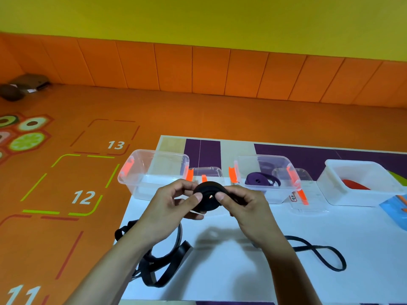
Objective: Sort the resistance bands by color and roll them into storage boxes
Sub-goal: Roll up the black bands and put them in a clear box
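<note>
Pinching a part-rolled black band (209, 194), left hand (174, 203) and right hand (244, 203) are working just before the empty clear box (152, 172); right of it, purple band (262, 179) and red band (354, 184) are lying boxed; loose black bands (163, 263) are waiting nearer.

Your two bare forearms come in from the bottom edge, the left from the lower left and the right from the lower right, and they converge toward the middle. Your left hand (174, 203) has its fingers curled and its thumb stretched forward, pinching the left side of the rolled black band (208, 187). Your right hand (244, 205) mirrors it, with the thumb pressed on the roll's near face and the fingers wrapped behind. The thumb tips lie close together, not touching.
</note>
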{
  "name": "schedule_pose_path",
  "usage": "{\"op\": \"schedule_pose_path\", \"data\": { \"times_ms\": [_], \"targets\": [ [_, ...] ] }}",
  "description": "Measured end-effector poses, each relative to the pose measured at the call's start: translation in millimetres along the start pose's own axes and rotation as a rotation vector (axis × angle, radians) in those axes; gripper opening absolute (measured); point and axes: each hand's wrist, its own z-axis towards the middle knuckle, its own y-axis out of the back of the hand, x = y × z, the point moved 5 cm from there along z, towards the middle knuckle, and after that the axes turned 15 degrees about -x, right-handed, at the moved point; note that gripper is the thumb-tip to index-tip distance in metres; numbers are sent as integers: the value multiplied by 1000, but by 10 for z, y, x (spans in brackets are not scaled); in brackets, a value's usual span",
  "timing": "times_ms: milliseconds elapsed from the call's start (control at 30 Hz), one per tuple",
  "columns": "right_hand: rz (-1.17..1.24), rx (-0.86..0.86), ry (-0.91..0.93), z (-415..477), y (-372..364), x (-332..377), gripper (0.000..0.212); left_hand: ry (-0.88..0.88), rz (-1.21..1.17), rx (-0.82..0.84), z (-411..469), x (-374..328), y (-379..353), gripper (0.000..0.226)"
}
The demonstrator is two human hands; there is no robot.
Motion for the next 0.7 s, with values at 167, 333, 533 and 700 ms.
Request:
{"op": "schedule_pose_path", "data": {
  "times_ms": [167,333,533,700],
  "targets": [
    [-219,131,90,-27,12,89,12,-267,555,31,-36,-214,101,6],
    [-189,149,62,-81,-34,95,7,-229,446,183,-115,-235,30,7],
    [1,91,-30,-116,-15,4,10,-182,259,154,-109,-126,17,12],
    [52,-17,-36,-153,-15,-49,13,-88,-17,42,-95,-80,-24,26]
  ]
}}
